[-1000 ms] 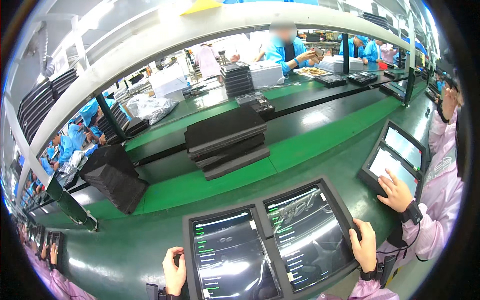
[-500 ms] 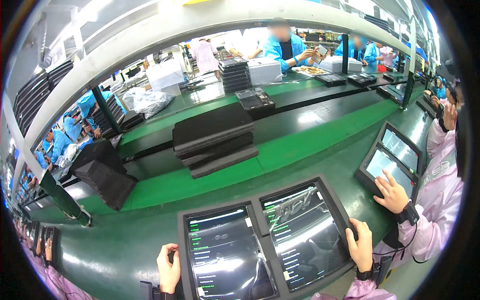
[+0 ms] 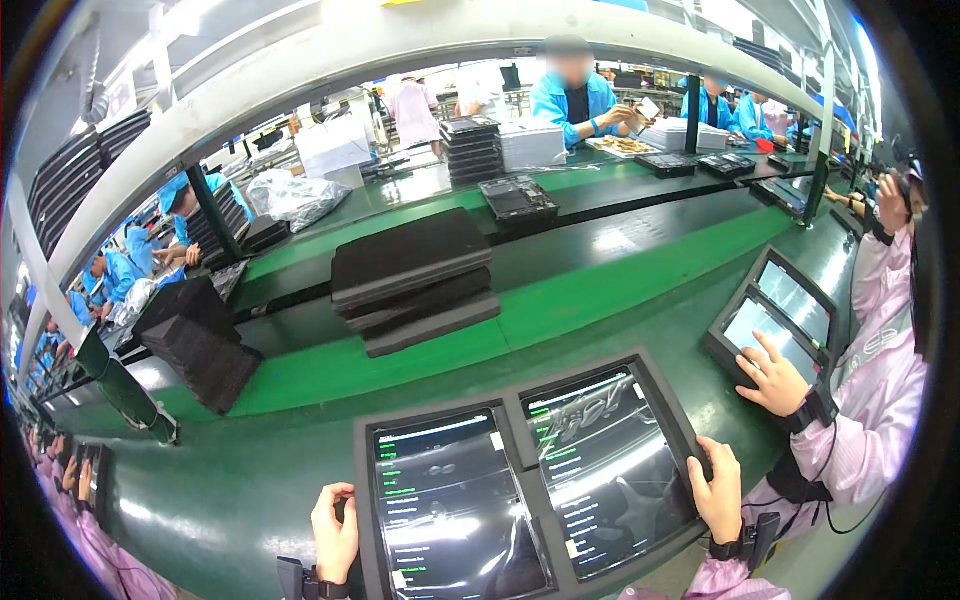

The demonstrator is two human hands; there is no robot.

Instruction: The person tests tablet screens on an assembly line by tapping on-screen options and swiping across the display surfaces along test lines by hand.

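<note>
A black foam tray (image 3: 512,430) lies in front of me on the green bench, with two tablets side by side in its recesses. The left tablet (image 3: 450,500) and the right tablet (image 3: 610,490) both show dark screens with lines of green and white text. Glare and reflections cross the glass. My left hand (image 3: 334,532) is curled at the tray's left edge, thumb and bent fingers against its side. At the right edge, my right hand (image 3: 718,492) grips the rim with its fingers on the foam. Neither hand touches a screen.
Black foam trays are stacked (image 3: 415,265) on the green strip ahead, with another stack (image 3: 200,345) to the left. At right, a co-worker's hand (image 3: 775,378) touches a second tray of tablets (image 3: 775,310). A white rail (image 3: 450,45) spans overhead; opened devices (image 3: 517,200) lie beyond.
My hands and the tray keep nearly the same place. The stacks ahead have shifted slightly left in view, an opened device beyond slightly right. The co-worker's hand has moved a little left over the screen.
</note>
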